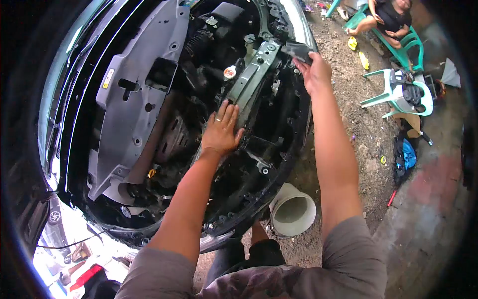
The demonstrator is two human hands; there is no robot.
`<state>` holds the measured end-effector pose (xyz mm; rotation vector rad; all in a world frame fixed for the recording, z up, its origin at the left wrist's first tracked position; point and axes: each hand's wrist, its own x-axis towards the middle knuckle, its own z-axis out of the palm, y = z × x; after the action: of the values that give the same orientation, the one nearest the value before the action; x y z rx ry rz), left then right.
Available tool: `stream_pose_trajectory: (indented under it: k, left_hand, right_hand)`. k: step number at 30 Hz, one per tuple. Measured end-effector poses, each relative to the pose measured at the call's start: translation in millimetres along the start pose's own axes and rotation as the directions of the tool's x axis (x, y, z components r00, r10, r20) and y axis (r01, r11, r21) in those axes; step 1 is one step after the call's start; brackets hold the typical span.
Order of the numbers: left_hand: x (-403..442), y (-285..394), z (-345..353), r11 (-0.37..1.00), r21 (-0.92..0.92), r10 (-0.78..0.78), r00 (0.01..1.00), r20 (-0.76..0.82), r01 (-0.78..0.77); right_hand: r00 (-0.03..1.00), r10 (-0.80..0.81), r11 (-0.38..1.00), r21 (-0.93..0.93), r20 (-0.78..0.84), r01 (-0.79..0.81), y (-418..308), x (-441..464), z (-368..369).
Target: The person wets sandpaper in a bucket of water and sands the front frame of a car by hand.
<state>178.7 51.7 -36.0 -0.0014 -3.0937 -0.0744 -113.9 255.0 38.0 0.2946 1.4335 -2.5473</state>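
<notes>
An open car engine bay fills the view's left and middle. My left hand [222, 130], a ring on one finger, lies with its fingers spread on the green metal crossbar [245, 79] and holds nothing. Farther right, my right hand [314, 72] grips a dark, flat piece [298, 51] over the front edge of the bay, near the crossbar's far end. What that piece is, I cannot make out. A round radiator cap [229, 72] shows just left of the bar.
A grey panel [144, 84] lies across the bay's left side. Below the front edge stands a white bucket [293, 213]. At the upper right a person [393, 20] sits on a green chair, near another chair [423, 102] with things on it.
</notes>
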Motion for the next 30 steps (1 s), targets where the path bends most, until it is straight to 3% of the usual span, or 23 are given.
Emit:
stream_pose_trajectory:
  k: [2,4,6,10,13,18,22,23,24,26,27,28,30]
  left_hand:
    - [0.8,0.8,-1.0,1.000,-0.009,-0.013,1.000,0.008,0.013]
    - [1.7,1.0,-1.9,0.999,0.011,-0.031,0.997,0.066,0.031]
    - [0.4,1.2,-2.5,1.000,0.016,-0.020,0.999,0.050,0.019]
    - [-4.3,-0.5,2.4,1.000,0.007,0.015,0.999,-0.046,-0.014]
    - [-26.8,2.8,-4.5,0.999,0.033,-0.018,1.000,0.007,0.018]
    - [-145.5,-7.0,-31.7,0.995,-0.057,-0.068,0.983,0.170,0.079]
    - [-236.1,-37.0,-63.1,0.980,-0.149,-0.090,0.957,0.275,0.135]
    - [-259.1,-47.2,-70.1,0.936,-0.256,-0.162,0.941,0.297,0.242]
    - [-280.6,-57.6,-75.0,0.867,-0.358,-0.229,0.916,0.330,0.346]
    - [-319.2,-80.0,-79.2,0.798,-0.371,-0.372,0.872,0.319,0.476]
    - [-329.7,-85.5,-98.6,0.751,-0.345,-0.424,0.812,0.401,0.563]
    - [-346.2,-92.1,-102.2,0.793,-0.324,-0.439,0.852,0.286,0.517]
    - [-367.7,-104.2,-120.1,0.776,-0.246,-0.471,0.793,0.387,0.581]
  right_hand:
    - [0.998,-0.009,1.000,-0.022,0.062,0.011,-0.9,-41.1,-18.2]
    - [0.996,-0.029,0.976,-0.214,0.090,0.048,10.3,-74.9,-40.3]
    - [0.992,0.044,0.965,-0.262,0.117,-0.012,21.9,-113.5,-56.3]
    - [0.995,-0.002,0.867,-0.495,0.096,0.050,46.0,-185.1,-70.2]
    - [0.989,-0.078,0.855,-0.501,0.127,0.132,56.4,-230.7,-79.5]
    - [0.975,0.214,0.959,-0.206,0.064,-0.196,47.5,-313.0,-59.6]
    - [0.966,0.197,0.953,-0.265,0.170,-0.148,80.5,-352.6,-39.1]
    - [0.983,0.102,0.916,-0.400,0.150,-0.034,97.0,-361.0,-30.8]
    - [0.990,0.045,0.772,-0.634,0.137,0.053,111.6,-367.8,-24.9]
    - [0.955,-0.052,0.480,-0.831,0.292,0.280,126.4,-391.8,-2.8]
    - [0.917,-0.066,0.395,-0.833,0.394,0.387,128.9,-407.0,8.8]
    - [0.921,-0.016,0.364,-0.855,0.390,0.368,138.6,-417.2,17.6]
    - [0.776,-0.176,0.191,-0.752,0.606,0.631,182.9,-417.8,11.8]
